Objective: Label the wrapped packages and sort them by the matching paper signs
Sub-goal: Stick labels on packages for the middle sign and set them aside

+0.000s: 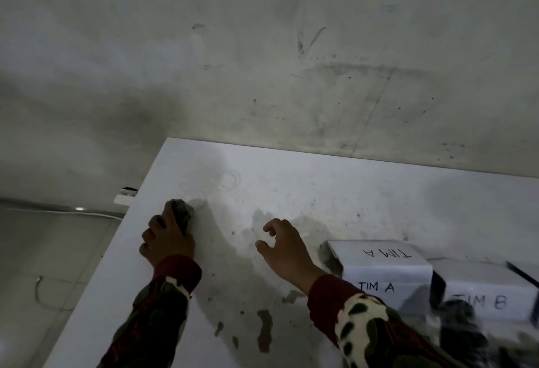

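Nearest you, at the lower right, a dark crinkled wrapped bundle lies blurred against the front of the "TIM B" sign, a folded white paper tent with handwritten letters. Just left of that sign, touching it, stands the "TIM A" sign, another folded sheet of smooth white paper, lettered on its front face and again upside down on its top slope.

Left of the TIM A sign, your right hand hovers over the white table, fingers loosely curled with thumb and forefinger apart, holding nothing. Its sleeve is patterned cloth with a dark red cuff.

Further left of the TIM A sign, near the table's left edge, your left hand clamps its fingers around a small wrapped package, dark, lumpy and wrinkled, resting on the tabletop.

The tabletop is flat, matte and scuffed with grey stains. Beyond it rises a rough, smudged plaster wall.
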`<action>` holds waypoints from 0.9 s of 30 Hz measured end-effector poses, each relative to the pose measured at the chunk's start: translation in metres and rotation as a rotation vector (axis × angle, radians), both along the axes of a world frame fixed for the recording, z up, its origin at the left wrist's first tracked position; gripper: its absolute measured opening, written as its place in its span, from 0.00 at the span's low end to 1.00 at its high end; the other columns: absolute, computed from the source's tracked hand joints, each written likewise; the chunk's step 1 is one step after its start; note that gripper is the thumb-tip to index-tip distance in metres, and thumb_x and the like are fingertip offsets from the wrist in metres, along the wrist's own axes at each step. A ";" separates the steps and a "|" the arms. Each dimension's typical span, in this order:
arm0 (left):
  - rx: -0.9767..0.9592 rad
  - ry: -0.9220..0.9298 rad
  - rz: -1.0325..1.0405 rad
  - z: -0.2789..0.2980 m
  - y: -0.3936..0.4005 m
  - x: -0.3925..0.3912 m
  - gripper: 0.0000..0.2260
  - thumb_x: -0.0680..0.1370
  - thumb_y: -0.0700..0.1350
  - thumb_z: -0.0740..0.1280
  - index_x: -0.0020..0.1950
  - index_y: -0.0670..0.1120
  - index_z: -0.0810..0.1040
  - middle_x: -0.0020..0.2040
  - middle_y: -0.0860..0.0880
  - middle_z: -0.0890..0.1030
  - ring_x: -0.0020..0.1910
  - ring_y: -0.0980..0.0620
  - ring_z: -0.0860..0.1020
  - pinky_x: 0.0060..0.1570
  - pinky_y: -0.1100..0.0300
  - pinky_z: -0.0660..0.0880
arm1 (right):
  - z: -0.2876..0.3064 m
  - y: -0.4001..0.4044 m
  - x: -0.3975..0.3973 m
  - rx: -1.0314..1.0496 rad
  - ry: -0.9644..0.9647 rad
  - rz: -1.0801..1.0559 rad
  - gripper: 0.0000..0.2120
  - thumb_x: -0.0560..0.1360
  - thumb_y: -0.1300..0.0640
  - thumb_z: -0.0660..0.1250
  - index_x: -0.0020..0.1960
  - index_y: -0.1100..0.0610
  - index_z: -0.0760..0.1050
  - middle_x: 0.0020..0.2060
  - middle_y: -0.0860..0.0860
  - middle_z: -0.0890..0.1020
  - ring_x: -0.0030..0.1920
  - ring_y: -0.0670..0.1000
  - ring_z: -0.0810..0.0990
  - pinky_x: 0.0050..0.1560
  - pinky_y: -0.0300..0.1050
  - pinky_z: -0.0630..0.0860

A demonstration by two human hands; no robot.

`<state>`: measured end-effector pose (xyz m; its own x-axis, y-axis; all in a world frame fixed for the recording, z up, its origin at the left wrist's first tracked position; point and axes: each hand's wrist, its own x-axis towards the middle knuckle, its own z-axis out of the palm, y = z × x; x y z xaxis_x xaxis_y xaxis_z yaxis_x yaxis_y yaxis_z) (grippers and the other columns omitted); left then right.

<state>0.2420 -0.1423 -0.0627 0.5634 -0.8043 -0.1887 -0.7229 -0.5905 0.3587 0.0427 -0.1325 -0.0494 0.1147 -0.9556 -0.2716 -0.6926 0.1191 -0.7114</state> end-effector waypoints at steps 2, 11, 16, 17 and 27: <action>-0.002 0.015 -0.035 -0.001 0.001 -0.004 0.34 0.74 0.43 0.66 0.75 0.51 0.52 0.70 0.39 0.62 0.65 0.36 0.64 0.62 0.41 0.63 | 0.000 -0.002 0.002 -0.008 -0.001 0.037 0.17 0.75 0.52 0.63 0.62 0.54 0.68 0.59 0.53 0.72 0.60 0.53 0.71 0.60 0.46 0.69; -0.144 0.168 -0.195 0.015 0.027 -0.083 0.34 0.72 0.46 0.69 0.74 0.53 0.56 0.69 0.43 0.66 0.64 0.40 0.67 0.60 0.46 0.67 | 0.018 0.012 -0.016 -0.057 -0.068 0.095 0.19 0.78 0.54 0.60 0.68 0.53 0.66 0.65 0.54 0.69 0.65 0.54 0.68 0.65 0.49 0.67; -0.287 0.255 -0.284 0.035 0.048 -0.129 0.34 0.71 0.46 0.71 0.73 0.50 0.59 0.67 0.43 0.70 0.64 0.42 0.69 0.62 0.49 0.66 | 0.035 0.033 -0.051 -0.137 -0.133 0.011 0.18 0.78 0.56 0.59 0.67 0.54 0.66 0.64 0.56 0.69 0.64 0.55 0.69 0.62 0.45 0.67; -0.318 0.285 -0.302 0.039 0.051 -0.138 0.34 0.71 0.46 0.71 0.73 0.50 0.60 0.67 0.43 0.70 0.64 0.42 0.68 0.63 0.49 0.66 | 0.038 0.037 -0.059 -0.147 -0.157 -0.007 0.18 0.78 0.56 0.59 0.67 0.53 0.66 0.63 0.55 0.69 0.64 0.54 0.70 0.61 0.44 0.67; -0.493 0.494 -0.457 0.095 0.092 -0.279 0.35 0.67 0.45 0.76 0.70 0.47 0.65 0.64 0.42 0.72 0.63 0.43 0.71 0.64 0.51 0.67 | 0.087 0.097 -0.199 -0.274 -0.268 -0.225 0.15 0.77 0.58 0.61 0.63 0.52 0.69 0.59 0.53 0.72 0.57 0.51 0.73 0.54 0.40 0.68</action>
